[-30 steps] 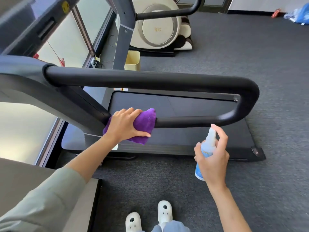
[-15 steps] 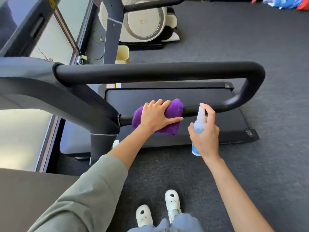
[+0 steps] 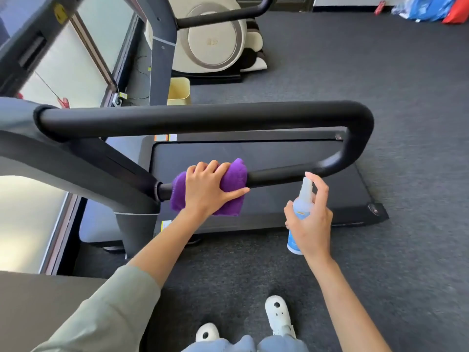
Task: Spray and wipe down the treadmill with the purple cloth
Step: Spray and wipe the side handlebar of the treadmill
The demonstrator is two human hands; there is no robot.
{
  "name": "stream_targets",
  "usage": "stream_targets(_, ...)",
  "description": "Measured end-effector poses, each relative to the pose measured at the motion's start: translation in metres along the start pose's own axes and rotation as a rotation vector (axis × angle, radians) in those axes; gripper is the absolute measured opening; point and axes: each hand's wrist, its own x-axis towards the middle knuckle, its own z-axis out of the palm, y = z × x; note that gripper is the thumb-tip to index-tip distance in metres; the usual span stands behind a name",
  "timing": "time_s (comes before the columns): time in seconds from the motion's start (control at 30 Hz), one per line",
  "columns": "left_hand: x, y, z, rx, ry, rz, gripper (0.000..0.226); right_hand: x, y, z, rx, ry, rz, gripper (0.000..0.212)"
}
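The purple cloth is sitting wrapped around the lower bar of the treadmill's black looped handrail, close to where that bar joins the grey upright post; half a second ago it was lying a little further along the bar toward the loop's curved end, and a second ago it was pressed right against the post, so it is being rubbed back and forth along this stretch. The left hand is gripping the cloth from above, fingers curled over the far side of the bar and thumb stretched along the near side, with a pale green sleeve pushed up the forearm. The right hand is holding a small translucent spray bottle upright just below and in front of the bar, fingers wrapped round its body and the index finger arched over the white nozzle; compared with half a second ago it is now standing further apart from the cloth hand. The bottle's blue label carries writing that is too small to read. The treadmill deck is lying beneath the handrail on grey carpet. White shoes are showing at the bottom edge. Beyond the treadmill are a small cream bin and a cream-coloured machine.
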Motion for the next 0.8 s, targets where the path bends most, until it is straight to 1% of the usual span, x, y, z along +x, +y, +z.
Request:
stream_targets(0.07,0.007,0.032,0.007,0.005,0.027,-0.017,0.074,0.006,0.007,-0.010,0.013,-0.060,-0.019,0.059)
stream_targets(0.13,0.011,0.052,0.008,-0.052,0.066,-0.090,0.062,0.016,0.013,-0.020,0.013,-0.120,-0.047,0.062)
stream_targets(0.2,0.004,0.061,0.007,-0.148,0.164,-0.230,0.055,0.025,0.017,-0.029,0.031,-0.184,-0.065,0.064)
stream_targets(0.27,-0.012,0.067,0.003,-0.200,0.313,-0.405,0.055,0.035,0.020,-0.037,0.052,-0.243,-0.084,0.065)
stream_targets(0.3,-0.021,0.073,0.000,-0.261,0.394,-0.527,0.052,0.040,0.021,-0.039,0.061,-0.273,-0.096,0.066)
stream_targets(0.33,-0.033,0.077,-0.002,-0.380,0.481,-0.686,0.049,0.044,0.021,-0.040,0.071,-0.318,-0.114,0.067)
stream_targets(0.43,-0.055,0.079,-0.007,-1.001,0.771,-1.210,0.044,0.046,0.021,-0.039,0.081,-0.397,-0.157,0.068)
stream_targets(0.47,-0.063,0.077,-0.006,-1.146,0.867,-1.371,0.046,0.044,0.020,-0.039,0.085,-0.427,-0.176,0.068)
stream_targets(0.5,-0.071,0.074,-0.005,-1.234,0.935,-1.491,0.049,0.043,0.020,-0.038,0.083,-0.447,-0.187,0.068)
stream_targets(0.53,-0.077,0.072,-0.003,-1.293,0.979,-1.573,0.050,0.040,0.020,-0.036,0.083,-0.461,-0.196,0.069)
stream_targets(0.6,-0.083,0.069,0.002,-1.381,1.006,-1.635,0.048,0.034,0.019,-0.032,0.084,-0.485,-0.210,0.070)
stream_targets(0.67,-0.076,0.067,0.004,-1.445,0.986,-1.618,0.050,0.028,0.017,-0.028,0.094,-0.491,-0.214,0.071)
stream_targets(0.77,-0.053,0.060,0.001,-1.567,0.937,-1.568,0.035,0.021,0.015,-0.024,0.084,-0.476,-0.215,0.073)
stream_targets(0.8,-0.044,0.058,0.000,-1.615,0.918,-1.553,0.036,0.019,0.015,-0.024,0.081,-0.468,-0.215,0.075)
